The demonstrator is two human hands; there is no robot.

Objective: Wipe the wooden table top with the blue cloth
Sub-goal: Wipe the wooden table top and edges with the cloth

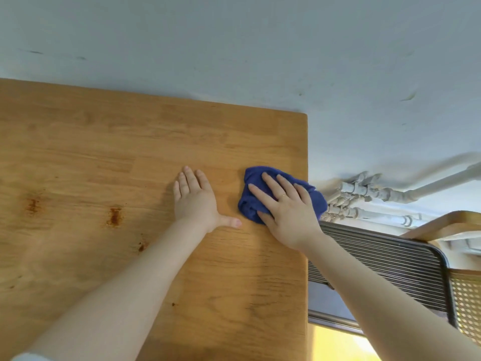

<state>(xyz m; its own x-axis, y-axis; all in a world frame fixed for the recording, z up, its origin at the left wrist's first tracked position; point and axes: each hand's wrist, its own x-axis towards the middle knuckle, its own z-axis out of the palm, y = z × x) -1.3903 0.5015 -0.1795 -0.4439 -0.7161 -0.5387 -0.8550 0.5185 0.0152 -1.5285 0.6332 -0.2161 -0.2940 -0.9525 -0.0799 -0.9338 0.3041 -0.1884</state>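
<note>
The wooden table top (pixel 109 152) fills the left and middle of the head view, its far edge against a pale wall. A bunched blue cloth (pixel 251 201) lies near the table's right edge. My right hand (pixel 283 207) presses flat on the cloth with straight, spread fingers. My left hand (pixel 195 199) rests flat on the bare wood just left of the cloth, thumb pointing toward it. Reddish-brown stains (pixel 114 216) mark the wood at the left.
The table's right edge (pixel 307 230) drops off beside a dark ribbed radiator-like unit (pixel 390 264). Pale pipes (pixel 369 196) run along the wall behind it. A wooden chair with a woven cane panel (pixel 466 303) stands at the far right.
</note>
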